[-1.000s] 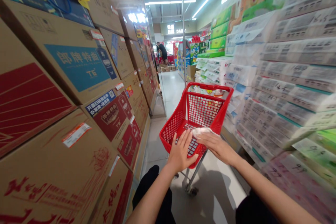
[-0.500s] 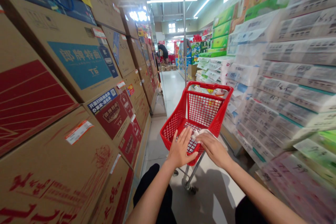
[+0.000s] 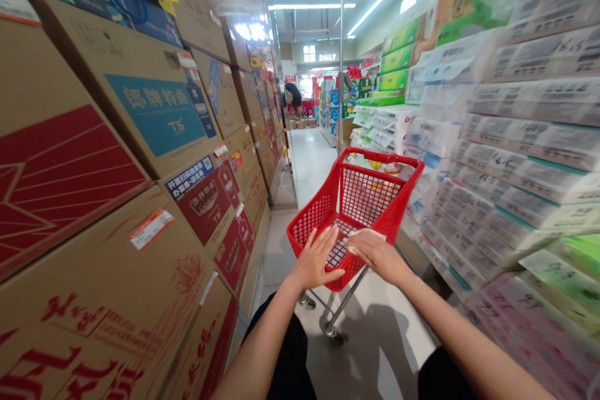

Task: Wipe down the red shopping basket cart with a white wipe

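Mostly red cart (image 3: 395, 215), grid walls, metal legs (image 3: 347, 299) w/ casters (image 3: 336, 335)

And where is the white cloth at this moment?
In the head view, right of and below centre, the white cloth pokes out from under the right hand, at the red shopping cart.

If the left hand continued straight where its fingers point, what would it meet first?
Probably the far grid panel of the red cart, though depth is unclear; the basket floor might come first.
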### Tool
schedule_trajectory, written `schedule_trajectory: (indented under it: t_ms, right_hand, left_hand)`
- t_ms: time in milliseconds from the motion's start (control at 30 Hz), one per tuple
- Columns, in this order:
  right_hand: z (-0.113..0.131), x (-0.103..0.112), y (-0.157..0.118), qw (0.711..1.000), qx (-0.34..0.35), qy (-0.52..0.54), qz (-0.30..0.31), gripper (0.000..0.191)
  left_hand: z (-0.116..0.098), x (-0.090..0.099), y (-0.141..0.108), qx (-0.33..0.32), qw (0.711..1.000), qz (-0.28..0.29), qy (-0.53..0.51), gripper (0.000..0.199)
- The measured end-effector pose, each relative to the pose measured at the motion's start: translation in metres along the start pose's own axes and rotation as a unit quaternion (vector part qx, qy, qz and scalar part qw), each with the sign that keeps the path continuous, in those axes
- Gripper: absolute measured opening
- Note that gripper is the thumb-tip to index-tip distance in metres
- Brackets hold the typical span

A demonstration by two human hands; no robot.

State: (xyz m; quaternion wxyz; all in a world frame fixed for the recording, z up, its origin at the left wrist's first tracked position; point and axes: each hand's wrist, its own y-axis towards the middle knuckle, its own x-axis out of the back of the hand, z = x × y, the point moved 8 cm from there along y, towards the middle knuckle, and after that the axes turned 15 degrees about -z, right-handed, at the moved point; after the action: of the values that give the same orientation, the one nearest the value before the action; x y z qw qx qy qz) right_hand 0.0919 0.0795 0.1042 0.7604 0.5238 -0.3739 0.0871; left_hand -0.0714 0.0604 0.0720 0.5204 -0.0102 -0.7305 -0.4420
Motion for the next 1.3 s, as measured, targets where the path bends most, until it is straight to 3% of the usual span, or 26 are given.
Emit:
schedule_trajectory:
  t_ms: [100,167,333,467,533,600,767,867,967,1133,1233,1300]
  right_hand:
    - [-0.042,0.007,0.000,0.998,-0.050,-0.033,-0.020,0.034]
    - [-0.051,0.006,-0.002,0.996,-0.076,-0.042,-0.028,0.035]
    - [-0.021,-0.004,-0.005,0.995,-0.081,-0.033,-0.049,0.035]
    - [0.007,-0.013,-0.004,0.997,-0.046,-0.040,-0.049,0.041]
    - [0.018,-0.018,-0.003,0.998,-0.022,-0.041,-0.041,0.047]
    - [0.029,-0.023,-0.002,0.999,0.003,-0.039,-0.035,0.053]
    - [0.041,-0.025,-0.001,0.998,0.034,-0.051,-0.015,0.063]
    - [0.028,-0.011,-0.008,0.996,0.028,-0.085,-0.002,0.069]
    - [-0.001,0.017,-0.023,0.990,0.001,-0.140,-0.003,0.071]
    - [-0.047,0.068,-0.048,0.971,-0.059,-0.226,-0.055,0.074]
    - [-0.057,0.079,-0.054,0.962,-0.081,-0.244,-0.088,0.074]
    - [-0.052,0.073,-0.054,0.960,-0.088,-0.241,-0.110,0.075]
  left_hand:
    - [0.000,0.001,0.002,-0.003,1.000,0.000,0.008,0.103]
    - [0.000,0.003,0.004,-0.001,1.000,-0.004,0.015,0.103]
    - [0.022,0.007,-0.001,0.036,0.998,-0.011,0.047,0.095]
    - [0.053,0.010,-0.011,0.080,0.993,-0.006,0.091,0.085]
    - [0.058,0.012,-0.012,0.104,0.988,-0.013,0.116,0.081]
    - [0.050,0.014,-0.010,0.125,0.983,-0.034,0.134,0.082]
    - [0.002,0.011,0.000,0.141,0.979,-0.083,0.124,0.073]
    - [-0.009,0.012,-0.001,0.130,0.982,-0.080,0.108,0.075]
    - [-0.006,0.017,-0.003,0.127,0.984,-0.066,0.102,0.077]
    - [-0.004,0.014,-0.002,0.153,0.983,-0.052,0.093,0.081]
    - [-0.012,0.007,0.002,0.149,0.984,-0.055,0.081,0.083]
    - [-0.017,0.004,0.005,0.146,0.985,-0.056,0.078,0.084]
